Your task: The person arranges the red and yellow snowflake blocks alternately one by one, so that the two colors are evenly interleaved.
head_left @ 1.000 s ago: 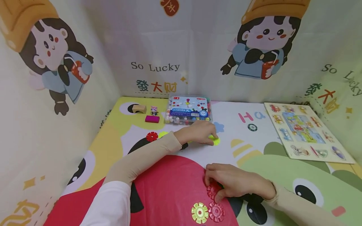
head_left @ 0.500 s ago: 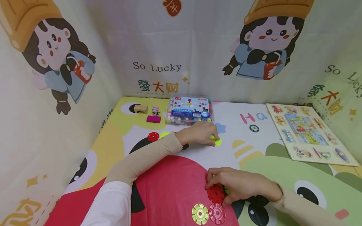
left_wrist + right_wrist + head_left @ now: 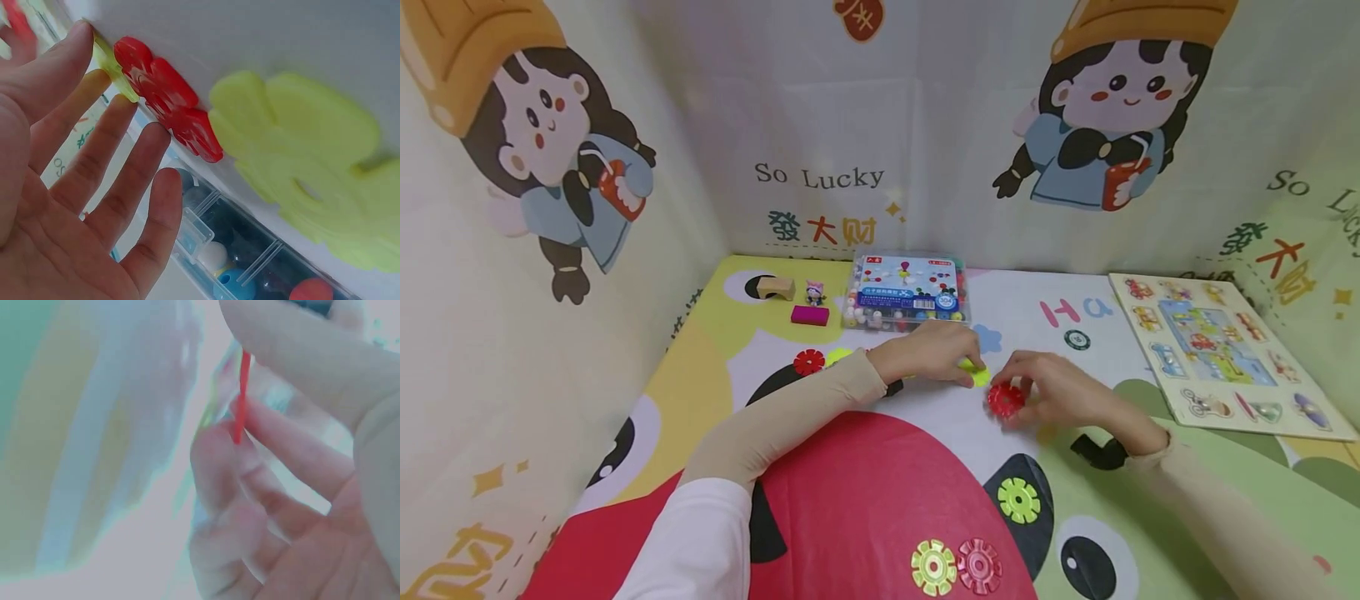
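Observation:
My right hand (image 3: 1060, 392) pinches a red snowflake disc (image 3: 1006, 401) above the white part of the mat; in the right wrist view this disc (image 3: 242, 400) appears edge-on. Just left of it, my left hand (image 3: 934, 350) holds the edges of a yellow-green disc (image 3: 977, 374) lying on the mat. The left wrist view has that yellow-green disc (image 3: 109, 65) at the thumb and fingertips, beside a red disc (image 3: 165, 97) and another yellow-green disc (image 3: 300, 169). My left arm hides part of this row; its far-left red disc (image 3: 809, 362) shows.
Nearer me lie two yellow-green discs, one (image 3: 1018, 500) apart and one (image 3: 933, 567) beside a red disc (image 3: 979, 567). Behind my left hand stands a clear bead box (image 3: 906, 292). A magenta block (image 3: 810, 316), wooden arch block (image 3: 776, 287), figurine (image 3: 816, 292) and puzzle board (image 3: 1232, 358) sit around.
My right hand has picked up the red disc from the near group and carried it forward beside my left hand. A yellow-green disc is uncovered there. The left hand has stayed put.

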A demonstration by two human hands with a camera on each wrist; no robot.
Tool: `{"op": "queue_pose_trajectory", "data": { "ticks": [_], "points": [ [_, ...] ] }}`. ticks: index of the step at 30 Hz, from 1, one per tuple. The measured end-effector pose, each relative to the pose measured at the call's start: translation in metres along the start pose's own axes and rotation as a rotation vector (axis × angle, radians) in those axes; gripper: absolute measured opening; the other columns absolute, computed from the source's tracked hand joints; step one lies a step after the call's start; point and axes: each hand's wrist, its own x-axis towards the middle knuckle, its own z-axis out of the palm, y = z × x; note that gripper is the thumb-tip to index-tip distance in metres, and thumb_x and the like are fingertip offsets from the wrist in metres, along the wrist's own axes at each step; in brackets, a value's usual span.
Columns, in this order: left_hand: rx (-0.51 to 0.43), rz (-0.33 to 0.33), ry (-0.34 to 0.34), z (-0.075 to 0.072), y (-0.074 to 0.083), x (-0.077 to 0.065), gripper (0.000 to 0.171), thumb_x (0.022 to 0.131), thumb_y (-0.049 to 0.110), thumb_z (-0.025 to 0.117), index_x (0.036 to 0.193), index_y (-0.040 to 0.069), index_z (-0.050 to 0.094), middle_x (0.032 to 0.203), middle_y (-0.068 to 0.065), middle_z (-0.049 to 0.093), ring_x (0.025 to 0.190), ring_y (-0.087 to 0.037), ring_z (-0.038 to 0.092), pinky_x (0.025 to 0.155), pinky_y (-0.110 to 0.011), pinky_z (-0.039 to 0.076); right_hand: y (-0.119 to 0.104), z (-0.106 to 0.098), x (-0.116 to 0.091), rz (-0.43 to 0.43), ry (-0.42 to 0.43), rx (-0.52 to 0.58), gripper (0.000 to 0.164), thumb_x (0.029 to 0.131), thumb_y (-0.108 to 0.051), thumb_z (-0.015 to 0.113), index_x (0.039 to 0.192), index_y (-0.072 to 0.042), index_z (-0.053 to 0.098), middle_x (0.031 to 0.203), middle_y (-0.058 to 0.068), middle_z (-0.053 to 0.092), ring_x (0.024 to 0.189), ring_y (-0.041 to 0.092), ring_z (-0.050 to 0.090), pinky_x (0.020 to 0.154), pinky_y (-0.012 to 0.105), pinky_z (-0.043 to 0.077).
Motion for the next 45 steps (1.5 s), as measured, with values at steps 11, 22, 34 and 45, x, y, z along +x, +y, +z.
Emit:
{"op": "queue_pose_trajectory", "data": {
  "ticks": [11, 22, 34, 45],
  "points": [
    [-0.021, -0.003, -0.004, 0.000, 0.003, 0.000, 0.034, 0.081, 0.043, 0.071, 0.114, 0.032, 0.069, 0.115, 0.010, 0.064, 0.107, -0.007, 0.056, 0.082, -0.025, 0.048, 0.044, -0.001, 0.013, 0.153, 0.061, 0.094, 0.050, 0.067, -0.029, 0.085, 0.114, -0.017, 0.071, 0.094, 0.000, 0.063, 0.080, 0.014, 0.054, 0.064, 0.020, 0.047],
    [-0.079, -0.020, -0.074, -0.006, 0.001, 0.008, 0.038, 0.085, 0.041, 0.068, 0.122, 0.032, 0.065, 0.120, 0.012, 0.064, 0.108, -0.007, 0.054, 0.086, -0.026, 0.046, -0.007, 0.015, -0.004, 0.120, 0.129, -0.011, 0.047, 0.067, -0.037, 0.084, 0.108, -0.019, 0.070, 0.094, -0.004, 0.061, 0.079, 0.010, 0.053, 0.064, 0.021, 0.044],
    [-0.057, 0.052, -0.045, -0.005, 0.028, 0.034, 0.042, 0.084, 0.043, 0.067, 0.125, 0.035, 0.061, 0.123, 0.012, 0.060, 0.112, -0.004, 0.052, 0.089, -0.023, 0.044, -0.130, 0.075, -0.031, -0.426, -0.112, -0.151, 0.035, 0.084, -0.054, 0.062, 0.111, -0.033, 0.066, 0.094, -0.015, 0.051, 0.087, -0.005, 0.044, 0.062, 0.009, 0.037],
    [-0.056, 0.054, -0.041, 0.004, 0.030, 0.038, 0.035, 0.083, 0.040, 0.069, 0.118, 0.036, 0.066, 0.118, 0.014, 0.059, 0.106, -0.002, 0.050, 0.083, -0.021, 0.043, -0.146, 0.077, -0.036, -0.517, -0.141, -0.221, 0.024, 0.083, -0.043, 0.069, 0.101, -0.031, 0.060, 0.094, -0.016, 0.049, 0.084, -0.005, 0.042, 0.064, 0.010, 0.034]
  ]
}}
